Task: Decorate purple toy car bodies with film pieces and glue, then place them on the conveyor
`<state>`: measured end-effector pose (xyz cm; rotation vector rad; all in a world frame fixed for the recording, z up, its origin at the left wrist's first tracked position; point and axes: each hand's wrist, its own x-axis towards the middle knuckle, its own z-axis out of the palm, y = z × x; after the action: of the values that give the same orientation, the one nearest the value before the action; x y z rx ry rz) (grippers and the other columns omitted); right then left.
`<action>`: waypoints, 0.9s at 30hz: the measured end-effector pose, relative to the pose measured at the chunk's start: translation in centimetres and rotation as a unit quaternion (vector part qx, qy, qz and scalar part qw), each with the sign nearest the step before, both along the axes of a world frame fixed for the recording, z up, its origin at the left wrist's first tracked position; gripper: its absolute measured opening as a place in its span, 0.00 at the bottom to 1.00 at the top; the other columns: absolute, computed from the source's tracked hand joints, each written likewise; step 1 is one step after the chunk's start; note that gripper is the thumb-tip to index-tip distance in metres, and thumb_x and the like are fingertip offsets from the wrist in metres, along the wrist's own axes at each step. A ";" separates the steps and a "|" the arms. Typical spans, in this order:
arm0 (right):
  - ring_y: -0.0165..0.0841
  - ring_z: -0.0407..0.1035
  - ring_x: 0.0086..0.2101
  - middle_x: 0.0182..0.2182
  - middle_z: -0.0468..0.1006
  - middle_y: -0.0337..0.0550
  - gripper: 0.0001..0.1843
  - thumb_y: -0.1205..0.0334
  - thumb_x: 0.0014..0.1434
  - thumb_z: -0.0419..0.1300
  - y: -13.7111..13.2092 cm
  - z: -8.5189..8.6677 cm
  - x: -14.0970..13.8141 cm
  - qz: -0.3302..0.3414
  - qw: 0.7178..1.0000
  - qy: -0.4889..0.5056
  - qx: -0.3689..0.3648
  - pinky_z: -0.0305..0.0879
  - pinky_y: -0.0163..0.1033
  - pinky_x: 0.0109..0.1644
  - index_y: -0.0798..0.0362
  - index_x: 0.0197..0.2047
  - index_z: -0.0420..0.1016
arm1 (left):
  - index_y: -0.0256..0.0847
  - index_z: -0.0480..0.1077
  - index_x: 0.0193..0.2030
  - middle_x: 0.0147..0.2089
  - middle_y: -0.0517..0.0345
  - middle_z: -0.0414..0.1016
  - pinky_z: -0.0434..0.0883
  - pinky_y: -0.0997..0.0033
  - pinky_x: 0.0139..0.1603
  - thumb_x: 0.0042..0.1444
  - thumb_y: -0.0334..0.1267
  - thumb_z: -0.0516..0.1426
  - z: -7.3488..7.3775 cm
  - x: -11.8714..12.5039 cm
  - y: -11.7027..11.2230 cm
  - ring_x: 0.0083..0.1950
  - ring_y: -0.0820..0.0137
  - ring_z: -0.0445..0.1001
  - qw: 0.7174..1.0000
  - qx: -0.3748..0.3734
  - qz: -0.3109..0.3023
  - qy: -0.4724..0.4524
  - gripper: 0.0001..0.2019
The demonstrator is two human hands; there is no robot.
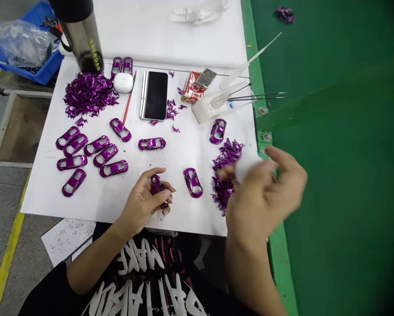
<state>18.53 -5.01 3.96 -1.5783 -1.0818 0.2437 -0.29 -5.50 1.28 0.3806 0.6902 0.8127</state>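
My left hand (147, 197) is closed around a shiny purple toy car body (157, 189), held above the front of the white worktable, fingers partly covering it. My right hand (263, 188) is smeared by motion over the table's right edge. Its fingers are closed on a small white object (248, 164), too blurred to name. Beneath and beside that hand lies a pile of small purple pointed parts (221, 193). Between the hands rests another purple car body (193, 182), and one more purple car body (218, 131) sits above the pile.
Several purple car bodies (71, 162) lie at left, below a larger heap of purple parts (88, 96). Behind stand a tall bottle (85, 39), a phone (155, 95), a red pen (127, 105) and a white holder (203, 109) with thin tools. A green conveyor belt (335, 131) runs along the right.
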 end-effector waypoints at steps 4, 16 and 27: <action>0.49 0.78 0.39 0.44 0.82 0.47 0.09 0.55 0.65 0.63 3.2 -2.0 2.4 0.100 0.981 -0.138 -0.092 0.75 0.53 0.44 0.48 0.47 0.73 | 0.45 0.65 0.61 0.47 0.54 0.79 0.80 0.71 0.36 0.64 0.36 0.65 -0.2 -0.2 0.1 0.44 0.68 0.80 1.000 0.004 -0.015 -0.023 0.21; 0.45 0.73 0.35 0.38 0.75 0.49 0.12 0.67 0.76 0.54 -6.0 0.8 5.6 0.187 0.858 -0.443 -0.184 0.68 0.44 0.35 0.52 0.49 0.80 | 0.42 0.61 0.57 0.46 0.50 0.82 0.80 0.75 0.27 0.65 0.38 0.65 0.1 -0.5 0.0 0.41 0.61 0.86 0.998 0.006 -0.056 -0.028 0.20; 0.39 0.76 0.30 0.35 0.80 0.42 0.05 0.69 0.73 0.61 -6.1 -0.2 3.5 0.097 0.908 -0.402 -0.068 0.73 0.41 0.36 0.50 0.47 0.76 | 0.43 0.66 0.58 0.48 0.53 0.79 0.84 0.69 0.30 0.62 0.40 0.68 0.2 -0.1 -0.6 0.41 0.60 0.86 0.997 0.061 -0.031 0.039 0.22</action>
<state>22.02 -11.08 3.76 -1.7364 -1.8960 -0.2389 -0.42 -6.14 1.49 0.5452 0.7002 0.7863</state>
